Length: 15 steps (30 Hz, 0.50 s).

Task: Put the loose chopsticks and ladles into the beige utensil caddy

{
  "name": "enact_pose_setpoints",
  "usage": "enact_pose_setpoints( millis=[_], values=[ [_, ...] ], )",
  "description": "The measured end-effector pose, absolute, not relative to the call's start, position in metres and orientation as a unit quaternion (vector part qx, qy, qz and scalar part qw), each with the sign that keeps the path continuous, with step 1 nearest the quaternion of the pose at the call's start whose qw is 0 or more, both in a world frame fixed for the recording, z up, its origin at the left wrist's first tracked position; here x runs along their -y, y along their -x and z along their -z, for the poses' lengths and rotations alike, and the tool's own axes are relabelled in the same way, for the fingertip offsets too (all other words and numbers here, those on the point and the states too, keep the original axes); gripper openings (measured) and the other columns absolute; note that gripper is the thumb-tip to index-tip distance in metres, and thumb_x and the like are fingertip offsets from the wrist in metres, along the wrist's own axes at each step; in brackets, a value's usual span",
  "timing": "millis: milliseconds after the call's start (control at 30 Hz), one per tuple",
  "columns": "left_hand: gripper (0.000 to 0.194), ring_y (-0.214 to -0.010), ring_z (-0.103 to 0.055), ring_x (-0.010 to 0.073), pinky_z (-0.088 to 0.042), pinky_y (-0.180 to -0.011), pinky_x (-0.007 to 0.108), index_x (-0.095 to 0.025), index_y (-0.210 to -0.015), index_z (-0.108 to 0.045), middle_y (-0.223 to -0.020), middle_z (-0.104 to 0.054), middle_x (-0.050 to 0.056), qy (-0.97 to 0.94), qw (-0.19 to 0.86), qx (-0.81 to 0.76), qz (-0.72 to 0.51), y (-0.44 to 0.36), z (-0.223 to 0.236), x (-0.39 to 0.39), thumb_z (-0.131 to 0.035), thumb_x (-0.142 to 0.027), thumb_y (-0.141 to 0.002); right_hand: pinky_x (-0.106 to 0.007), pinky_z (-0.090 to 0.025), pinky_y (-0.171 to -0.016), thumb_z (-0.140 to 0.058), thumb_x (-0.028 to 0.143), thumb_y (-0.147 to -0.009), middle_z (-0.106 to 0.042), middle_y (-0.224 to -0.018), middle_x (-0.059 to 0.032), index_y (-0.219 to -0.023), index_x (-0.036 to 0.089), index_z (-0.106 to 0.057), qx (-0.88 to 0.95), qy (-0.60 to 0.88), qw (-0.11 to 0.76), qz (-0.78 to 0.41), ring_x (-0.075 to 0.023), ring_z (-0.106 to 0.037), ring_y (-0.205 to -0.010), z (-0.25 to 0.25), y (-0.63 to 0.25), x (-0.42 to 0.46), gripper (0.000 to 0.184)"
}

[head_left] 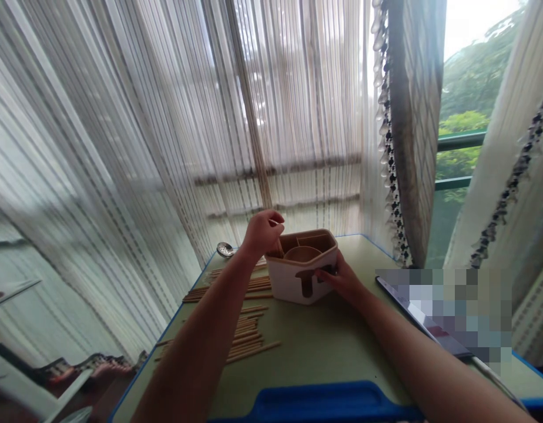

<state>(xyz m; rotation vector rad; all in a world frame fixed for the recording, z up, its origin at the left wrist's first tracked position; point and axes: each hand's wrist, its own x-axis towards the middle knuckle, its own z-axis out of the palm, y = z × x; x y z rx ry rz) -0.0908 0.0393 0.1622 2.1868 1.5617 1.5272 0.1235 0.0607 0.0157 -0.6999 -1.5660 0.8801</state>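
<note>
A cream utensil holder [282, 286] with a tan rim and inner dividers stands on the green table [315, 346]. My right hand [344, 279] grips its right side, the thumb lying across the dark cutout in the front wall. Over the holder's left compartment, my left hand [263, 232] is closed in a pinch on chopsticks [279, 247], which reach down inside the rim; how many is unclear. Wooden chopsticks [245, 338] lie in loose rows left of the holder, partly hidden beneath my left forearm.
A metal slotted ladle [225, 250] rests at the table's far left corner. On the right lies a tablet-like device [423, 314], largely blurred out, with a cable [496, 376]. A blue raised edge [319, 399] runs along the near side. Striped curtains [166, 117] hang behind the table.
</note>
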Motion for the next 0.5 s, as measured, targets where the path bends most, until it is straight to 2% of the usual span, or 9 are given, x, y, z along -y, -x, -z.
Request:
enact_pose_setpoints(
  millis=[167, 267, 400, 500],
  values=[
    [0.019, -0.059, -0.063, 0.0111, -0.054, -0.051, 0.023, -0.015, -0.084, -0.056, -0.081, -0.063, 0.002, -0.58, 0.131, -0.464, -0.657, 0.08, -0.149, -0.049, -0.061, -0.017, -0.066, -0.041, -0.057, -0.073, -0.078, 0.039, -0.065, -0.063, -0.112, -0.0102, -0.131, 0.022, -0.041, 0.671, 0.297, 0.566, -0.376, -0.0295, -0.061, -0.1, -0.016, -0.123, -0.06, 0.077],
    [0.024, -0.055, -0.06, 0.0096, -0.054, -0.05, 0.023, -0.016, -0.087, -0.054, -0.075, -0.061, -0.001, -0.555, 0.152, -0.46, -0.677, 0.076, -0.147, -0.049, -0.065, -0.02, -0.066, -0.04, -0.058, -0.069, -0.076, 0.039, -0.067, -0.064, -0.109, -0.0097, -0.131, 0.022, -0.039, 0.672, 0.295, 0.557, -0.388, -0.0279, -0.063, -0.095, -0.016, -0.123, -0.059, 0.076],
    [0.021, -0.047, -0.054, 0.0067, -0.044, -0.042, 0.019, -0.016, -0.082, -0.054, -0.072, -0.058, -0.002, -0.561, 0.107, -0.488, -0.66, 0.073, -0.145, -0.045, -0.065, -0.03, -0.07, -0.041, -0.057, -0.075, -0.076, 0.039, -0.068, -0.062, -0.115, -0.0103, -0.131, 0.022, -0.039, 0.678, 0.282, 0.561, -0.383, -0.0283, -0.061, -0.101, -0.017, -0.123, -0.06, 0.075],
    [0.021, -0.051, -0.054, 0.0077, -0.043, -0.046, 0.019, -0.018, -0.08, -0.055, -0.068, -0.057, -0.003, -0.563, 0.046, -0.487, -0.666, 0.075, -0.147, -0.043, -0.063, -0.035, -0.074, -0.041, -0.056, -0.074, -0.075, 0.04, -0.069, -0.063, -0.114, -0.0103, -0.132, 0.022, -0.039, 0.678, 0.291, 0.557, -0.382, -0.0285, -0.062, -0.099, -0.016, -0.123, -0.062, 0.075]
  ],
)
